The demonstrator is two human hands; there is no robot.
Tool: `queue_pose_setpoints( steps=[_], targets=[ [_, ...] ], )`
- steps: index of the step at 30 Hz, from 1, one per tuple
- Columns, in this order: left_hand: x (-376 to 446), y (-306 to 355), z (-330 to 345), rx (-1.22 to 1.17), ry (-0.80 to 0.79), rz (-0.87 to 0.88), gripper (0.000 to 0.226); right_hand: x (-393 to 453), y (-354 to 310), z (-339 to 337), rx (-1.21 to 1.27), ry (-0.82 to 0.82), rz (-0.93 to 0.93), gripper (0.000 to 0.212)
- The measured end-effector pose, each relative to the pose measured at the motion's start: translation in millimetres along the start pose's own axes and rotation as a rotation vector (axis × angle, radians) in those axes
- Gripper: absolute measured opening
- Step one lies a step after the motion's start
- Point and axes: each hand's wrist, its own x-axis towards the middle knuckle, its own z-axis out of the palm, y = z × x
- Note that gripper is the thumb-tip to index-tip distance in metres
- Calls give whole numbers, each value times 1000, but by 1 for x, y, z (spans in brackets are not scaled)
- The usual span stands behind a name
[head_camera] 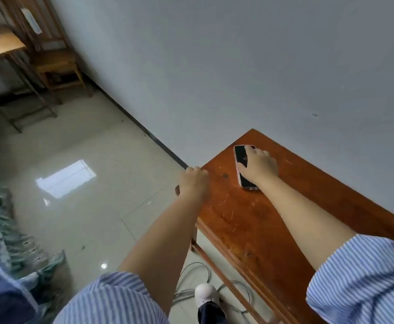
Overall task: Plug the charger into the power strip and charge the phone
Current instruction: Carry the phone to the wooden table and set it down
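Observation:
A phone (240, 157) with a dark screen and a pinkish case lies flat on the far end of a reddish-brown wooden table (249, 220). My right hand (260, 167) rests on top of the phone, fingers around its right side and covering part of the screen. My left hand (194, 181) is curled at the table's left corner edge; I cannot see anything in it. Grey cables (191, 274) lie looped on the floor under the table near my white shoe. No charger or power strip shows.
A grey wall (238, 66) runs directly behind the table. Glossy tiled floor (86, 206) lies to the left. A wooden chair (58, 66) and a metal-legged desk (2, 47) stand in the far left corner. A blue-green fringed fabric (2, 230) hangs along the left edge.

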Motion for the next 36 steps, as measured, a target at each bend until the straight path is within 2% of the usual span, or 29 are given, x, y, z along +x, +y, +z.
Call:
queue_pose_setpoints(
  steps=[4,8,10,14,19,23,28,36],
  targets=[
    [22,-2,46,-143,-79,-21,36,26,18,47,-22,-107,128,75],
    [45,-9,84,-185,-106,36,53,51,25,82,-18,-183,224,84],
    [48,-12,95,-193,-106,68,56,55,23,95,6,-172,258,80],
    [50,-15,101,-193,-58,88,58,57,21,101,56,-46,295,67],
    [51,-15,96,-221,-120,82,57,58,21,98,107,-22,295,60],
    [59,-41,84,-304,-138,44,54,66,0,92,130,-31,221,59],
    [78,-133,60,-230,-145,-106,54,101,-88,82,204,-56,15,60],
    [103,-349,0,-158,89,-354,54,180,-323,68,283,-56,-267,64]
  ],
)
